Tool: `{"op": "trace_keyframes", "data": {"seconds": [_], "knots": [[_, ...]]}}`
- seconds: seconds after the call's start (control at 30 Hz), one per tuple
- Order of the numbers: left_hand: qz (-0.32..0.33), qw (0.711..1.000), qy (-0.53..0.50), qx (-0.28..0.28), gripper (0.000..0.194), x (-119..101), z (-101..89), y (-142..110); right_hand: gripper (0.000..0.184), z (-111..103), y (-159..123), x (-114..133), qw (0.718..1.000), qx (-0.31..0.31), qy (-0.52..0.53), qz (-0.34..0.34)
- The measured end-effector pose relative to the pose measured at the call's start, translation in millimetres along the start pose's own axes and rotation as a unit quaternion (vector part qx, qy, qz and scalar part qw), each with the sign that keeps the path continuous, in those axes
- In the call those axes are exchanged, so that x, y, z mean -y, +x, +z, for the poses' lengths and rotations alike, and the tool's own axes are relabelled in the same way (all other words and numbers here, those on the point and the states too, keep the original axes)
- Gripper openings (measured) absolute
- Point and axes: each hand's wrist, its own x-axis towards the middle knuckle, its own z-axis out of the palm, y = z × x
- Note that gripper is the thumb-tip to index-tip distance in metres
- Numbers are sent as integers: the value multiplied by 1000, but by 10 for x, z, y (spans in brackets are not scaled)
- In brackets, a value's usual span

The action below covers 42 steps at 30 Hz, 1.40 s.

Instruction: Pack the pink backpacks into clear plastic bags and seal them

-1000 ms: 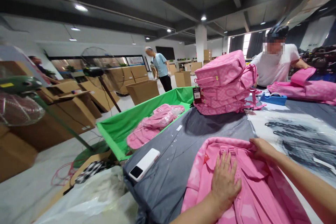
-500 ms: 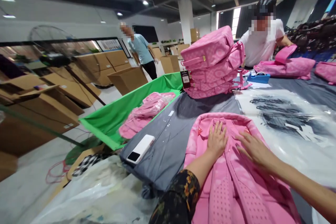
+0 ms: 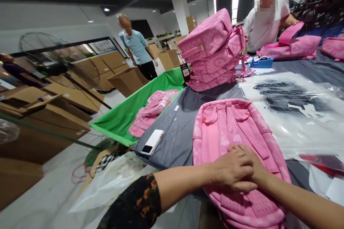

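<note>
Two hands pressed on a pink backpack

The left hand (image 3: 233, 168) lies flat, overlapping the right hand (image 3: 252, 166), fingers spread, gripping nothing, on the pink backpack (image 3: 236, 139). The backpack lies strap-side up at the table's (image 3: 174, 139) near edge, top handle pointing away, mesh padding nearest.

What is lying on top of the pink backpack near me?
Both hands lie on the backpack, the left hand over the right hand. The strap part under them is hidden.
</note>
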Motion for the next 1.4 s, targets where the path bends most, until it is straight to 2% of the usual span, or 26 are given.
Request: {"op": "trace_keyframes", "data": {"seconds": [0.07,0.13,0.23,0.3,0.4,0.47,0.5,0.53,0.57,0.6,0.67,0.7,0.73,0.83,0.93,1.07,1.2,1.3,1.4], "knots": [[71,997,-8,28,38,-62,131,-47,18,28,-8,-28,1000,-5,21,21],[81,995,-31,53,31,-9,304,-75,20,78,-5,-82,997,-18,48,52],[-20,997,-54,50,29,84,526,-99,29,159,23,-203,987,-66,101,110],[-73,996,-47,35,33,75,583,-110,38,147,50,-269,974,-102,137,146],[-140,990,14,2,41,13,525,-136,46,-73,72,-250,962,-138,171,159],[-170,984,42,-25,45,19,426,-175,43,-313,47,-131,965,-141,176,134],[-164,985,42,-26,44,46,369,-200,39,-430,19,-46,972,-117,177,101],[-142,989,37,-16,42,85,312,-228,34,-530,-17,48,982,-63,175,45],[-111,993,29,2,40,129,260,-256,29,-605,-57,144,986,19,164,-33],[-82,996,23,24,39,173,218,-281,26,-647,-96,234,976,111,144,-120],[-64,996,26,53,43,235,177,-324,27,-629,-157,368,924,263,91,-261],[-80,995,36,52,46,246,183,-343,27,-573,-176,401,903,297,66,-302],[-105,992,49,42,48,246,206,-362,26,-496,-188,408,895,300,49,-326],[-183,980,82,-15,47,211,326,-411,23,-236,-185,310,887,257,32,-383],[-228,969,83,-40,43,186,395,-418,25,-109,-140,194,889,230,35,-395],[-272,962,28,11,48,106,319,-368,28,-167,-140,240,899,204,-3,-386],[-319,944,-53,60,64,-160,239,-348,17,-301,-264,358,908,103,-84,-397],[-305,949,-74,29,88,-409,235,-405,23,-440,-202,266,932,31,-130,-336],[-306,949,-73,-21,100,-594,283,-484,32,-523,58,-45,961,-67,-191,-191]]}}
